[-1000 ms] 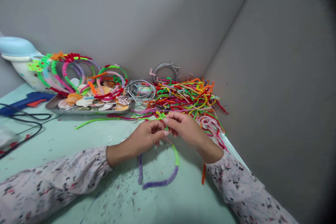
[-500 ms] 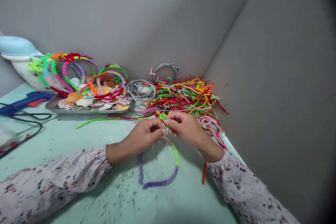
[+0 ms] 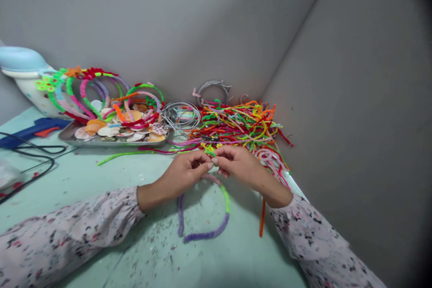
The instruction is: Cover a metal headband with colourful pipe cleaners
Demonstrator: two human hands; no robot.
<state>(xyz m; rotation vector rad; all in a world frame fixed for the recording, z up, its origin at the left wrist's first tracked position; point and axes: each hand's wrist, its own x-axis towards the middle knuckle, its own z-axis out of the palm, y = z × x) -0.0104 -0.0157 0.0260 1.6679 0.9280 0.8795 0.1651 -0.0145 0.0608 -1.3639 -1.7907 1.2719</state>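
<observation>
My left hand (image 3: 184,173) and my right hand (image 3: 239,166) meet fingertip to fingertip over the table. Both are closed in a pinch on a small green pipe cleaner (image 3: 210,153); its lower part is hidden by the fingers. Just below them lies a headband (image 3: 227,209) wrapped in purple, green and pink fuzzy pipe cleaner, its upper part covered by my hands. An orange pipe cleaner (image 3: 262,218) rests beside my right wrist. Behind my fingers begins a heap of many-coloured pipe cleaners (image 3: 236,121).
A metal tray (image 3: 114,143) of seashells and wrapped headbands stands at the back left. Grey wire-like rings (image 3: 182,117) lie beside it. A blue glue gun (image 3: 33,131) with a black cord (image 3: 43,156) is at far left, near a white container (image 3: 33,87). Walls close off the back and right.
My hands have shifted only slightly, and the fingertips have turned a little around the green pipe cleaner. The headband and everything else on the table stay where they were.
</observation>
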